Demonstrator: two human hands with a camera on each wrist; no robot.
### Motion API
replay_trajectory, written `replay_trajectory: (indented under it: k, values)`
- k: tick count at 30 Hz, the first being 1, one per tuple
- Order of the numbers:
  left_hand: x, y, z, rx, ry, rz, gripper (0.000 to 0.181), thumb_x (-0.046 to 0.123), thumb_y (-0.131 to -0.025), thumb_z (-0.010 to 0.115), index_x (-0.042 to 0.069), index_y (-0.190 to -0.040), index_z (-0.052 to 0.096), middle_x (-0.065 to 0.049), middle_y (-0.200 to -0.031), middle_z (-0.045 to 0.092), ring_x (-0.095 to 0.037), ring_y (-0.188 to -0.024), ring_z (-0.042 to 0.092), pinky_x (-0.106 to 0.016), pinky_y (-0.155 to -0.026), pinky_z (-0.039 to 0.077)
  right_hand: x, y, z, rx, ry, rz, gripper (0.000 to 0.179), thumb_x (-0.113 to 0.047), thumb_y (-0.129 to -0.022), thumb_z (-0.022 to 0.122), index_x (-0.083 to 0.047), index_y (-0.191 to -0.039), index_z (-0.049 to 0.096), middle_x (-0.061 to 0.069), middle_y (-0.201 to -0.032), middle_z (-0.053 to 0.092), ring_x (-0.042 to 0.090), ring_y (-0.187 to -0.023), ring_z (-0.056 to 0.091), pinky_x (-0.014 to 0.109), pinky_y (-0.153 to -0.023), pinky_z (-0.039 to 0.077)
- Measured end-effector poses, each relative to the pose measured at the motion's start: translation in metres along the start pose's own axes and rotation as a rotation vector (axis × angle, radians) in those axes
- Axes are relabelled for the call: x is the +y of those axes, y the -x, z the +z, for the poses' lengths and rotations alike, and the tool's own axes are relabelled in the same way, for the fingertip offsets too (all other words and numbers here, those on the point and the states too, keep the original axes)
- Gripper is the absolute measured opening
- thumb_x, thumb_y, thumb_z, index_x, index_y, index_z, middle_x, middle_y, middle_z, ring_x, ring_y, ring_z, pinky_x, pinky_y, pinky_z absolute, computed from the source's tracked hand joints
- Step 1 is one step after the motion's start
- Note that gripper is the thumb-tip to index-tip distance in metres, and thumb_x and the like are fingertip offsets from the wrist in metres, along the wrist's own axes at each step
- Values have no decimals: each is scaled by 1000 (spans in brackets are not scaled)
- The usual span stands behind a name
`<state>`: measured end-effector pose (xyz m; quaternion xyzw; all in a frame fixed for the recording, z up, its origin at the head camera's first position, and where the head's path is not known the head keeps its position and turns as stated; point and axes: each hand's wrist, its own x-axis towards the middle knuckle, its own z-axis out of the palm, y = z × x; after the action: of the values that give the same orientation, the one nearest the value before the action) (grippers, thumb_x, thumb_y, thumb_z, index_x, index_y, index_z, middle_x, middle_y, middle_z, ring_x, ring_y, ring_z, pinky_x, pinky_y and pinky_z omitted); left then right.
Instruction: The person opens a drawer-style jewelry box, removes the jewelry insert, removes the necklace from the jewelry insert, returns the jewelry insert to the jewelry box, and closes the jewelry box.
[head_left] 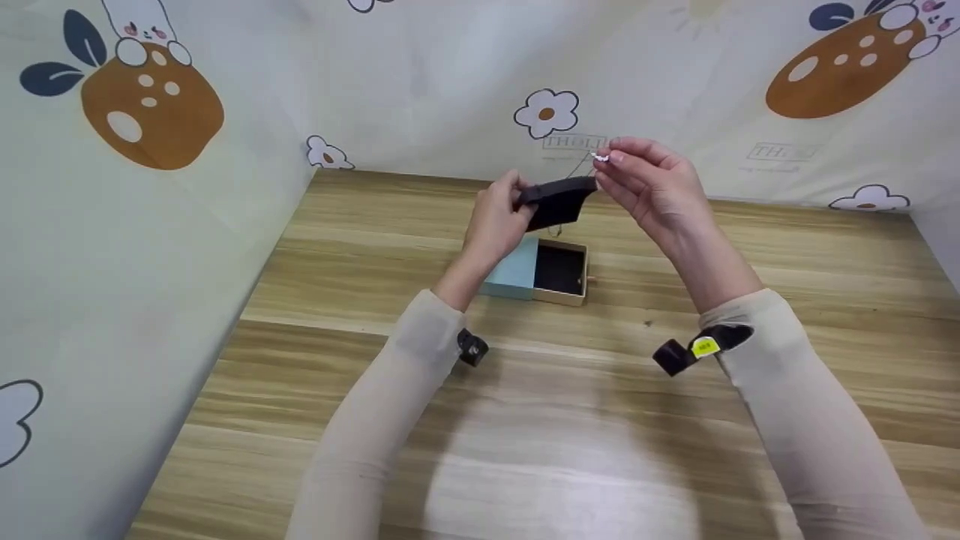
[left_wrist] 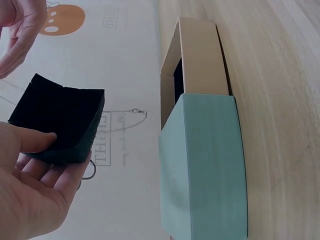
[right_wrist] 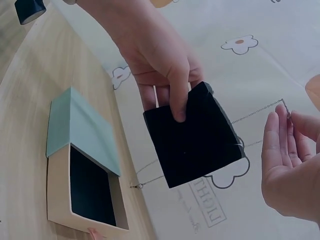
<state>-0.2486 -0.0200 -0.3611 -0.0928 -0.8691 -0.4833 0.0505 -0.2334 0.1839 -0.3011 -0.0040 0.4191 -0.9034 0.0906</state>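
Observation:
My left hand [head_left: 495, 214] grips a black foam pad [head_left: 559, 206] by one edge, thumb on its face in the left wrist view. My right hand [head_left: 664, 191] pinches a thin chain necklace [right_wrist: 257, 113] between thumb and fingertips, with something small and silvery at the pinch in the head view. The chain runs from those fingers to the pad, and its clasp end [left_wrist: 136, 111] hangs out beyond the pad's other side. Below the hands lies a pale teal box sleeve [head_left: 516, 271] with its beige drawer [head_left: 559, 298] partly pulled out. Dark lining [right_wrist: 92, 187] shows inside the drawer.
The box rests on a wood-grain table [head_left: 360, 300] near its back edge. Behind and to the left hangs a pale printed cloth [head_left: 435, 97] with flowers and orange fruit. A small ribbon tab [right_wrist: 94, 233] sticks out of the drawer's front.

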Motion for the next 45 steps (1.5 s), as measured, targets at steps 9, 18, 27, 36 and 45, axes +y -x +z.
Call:
replay_trajectory:
  k: [9, 18, 27, 36, 45]
  values:
    - [0, 1, -2, -11, 6, 14, 9, 5, -96, 61, 3, -105, 62, -13, -98, 74, -17, -84, 58, -29, -80, 46, -8, 2, -4, 20, -18, -10, 10, 10, -86, 68, 5, -95, 68, 16, -89, 75, 24, -83, 75, 31, -79, 61]
    - [-3, 2, -5, -43, 26, 29, 10, 3, -95, 61, 2, -105, 61, -15, -101, 74, -17, -87, 59, -30, -84, 47, -20, 4, -12, 49, -47, -33, 11, 12, -86, 66, 5, -95, 68, 17, -88, 75, 26, -83, 75, 33, -79, 61]
    - [-3, 2, -8, -67, 85, 22, 10, 1, -94, 60, 2, -104, 60, -15, -103, 75, -17, -89, 61, -29, -86, 47, -39, 10, -27, 73, -76, -57, 14, 14, -87, 64, 6, -98, 67, 19, -89, 74, 27, -82, 75, 34, -78, 61]
    - [1, 1, -9, -82, 107, 29, 8, 1, -94, 60, 2, -102, 58, -15, -101, 75, -15, -86, 59, -29, -86, 47, -55, 16, -46, 102, -81, -97, 15, 16, -87, 63, 7, -98, 68, 20, -90, 75, 28, -82, 75, 35, -77, 61]
    - [4, 3, -10, -93, 135, 25, 9, -1, -94, 60, 2, -102, 57, -16, -107, 75, -16, -90, 64, -30, -87, 50, -70, 20, -71, 156, -95, -105, 15, 14, -87, 64, 6, -98, 69, 20, -90, 75, 29, -82, 75, 36, -77, 61]
